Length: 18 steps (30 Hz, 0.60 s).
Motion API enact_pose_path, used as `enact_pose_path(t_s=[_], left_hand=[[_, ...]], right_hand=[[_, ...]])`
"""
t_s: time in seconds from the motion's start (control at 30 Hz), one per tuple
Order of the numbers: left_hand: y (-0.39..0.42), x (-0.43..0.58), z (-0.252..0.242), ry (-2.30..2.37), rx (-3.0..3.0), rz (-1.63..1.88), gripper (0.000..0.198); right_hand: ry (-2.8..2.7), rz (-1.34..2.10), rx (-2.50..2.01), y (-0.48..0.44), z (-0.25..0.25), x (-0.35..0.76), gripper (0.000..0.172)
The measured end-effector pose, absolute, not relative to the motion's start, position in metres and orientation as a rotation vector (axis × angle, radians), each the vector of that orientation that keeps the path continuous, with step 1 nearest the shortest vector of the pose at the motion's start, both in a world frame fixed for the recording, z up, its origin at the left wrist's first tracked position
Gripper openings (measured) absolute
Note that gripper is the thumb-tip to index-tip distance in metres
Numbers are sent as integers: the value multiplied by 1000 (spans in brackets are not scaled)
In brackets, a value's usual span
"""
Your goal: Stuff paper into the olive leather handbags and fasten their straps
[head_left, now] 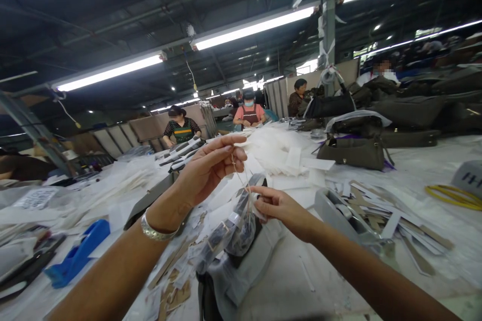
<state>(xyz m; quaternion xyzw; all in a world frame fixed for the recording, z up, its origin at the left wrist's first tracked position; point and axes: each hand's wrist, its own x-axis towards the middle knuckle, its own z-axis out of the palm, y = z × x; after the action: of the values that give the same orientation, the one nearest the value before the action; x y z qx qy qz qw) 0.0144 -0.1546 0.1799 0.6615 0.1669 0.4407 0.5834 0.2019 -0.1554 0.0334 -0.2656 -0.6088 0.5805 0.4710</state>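
My left hand [211, 168] is raised, thumb and fingers closed on a thin pale string [237, 171]. The string runs down from those fingertips toward my right hand [273, 204], which pinches its lower part. Whether it is cord or elastic I cannot make out. Just below my hands is a handbag strap [214, 243] with metal buckles, wrapped in clear plastic. Under the strap lies a dark handbag [205, 293], partly covered by pale grey wrapping [241, 271]. My right fingertips are close to the wrapped strap; whether they touch it is unclear.
To the right stand a grey tape dispenser [335, 215] and scattered card strips [406, 225]. A blue dispenser [81, 253] lies left. White sheets [274, 148] are heaped ahead, near a dark finished bag [352, 153]. Yellow bands [454, 196] lie far right. Several people sit beyond the table.
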Motion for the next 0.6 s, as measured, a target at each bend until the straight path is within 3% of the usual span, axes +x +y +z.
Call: enact_pose_path(t_s=[0.13, 0.2, 0.3, 0.43, 0.6], left_hand=[[-158, 20, 173, 432, 1521, 999, 24], [-161, 25, 170, 438, 1517, 951, 24], [-169, 29, 168, 427, 1510, 890, 25], [-180, 21, 166, 436, 1525, 924, 26], [-189, -20, 143, 699, 1704, 839, 33]], right_hand=[[-1512, 891, -753, -163, 39, 199, 48], [-1475, 834, -615, -170, 48, 191, 54], [-1419, 988, -469, -182, 62, 178, 59], [-1272, 1143, -527, -198, 65, 174, 34], [-1209, 1371, -735, -225, 31, 178, 32]])
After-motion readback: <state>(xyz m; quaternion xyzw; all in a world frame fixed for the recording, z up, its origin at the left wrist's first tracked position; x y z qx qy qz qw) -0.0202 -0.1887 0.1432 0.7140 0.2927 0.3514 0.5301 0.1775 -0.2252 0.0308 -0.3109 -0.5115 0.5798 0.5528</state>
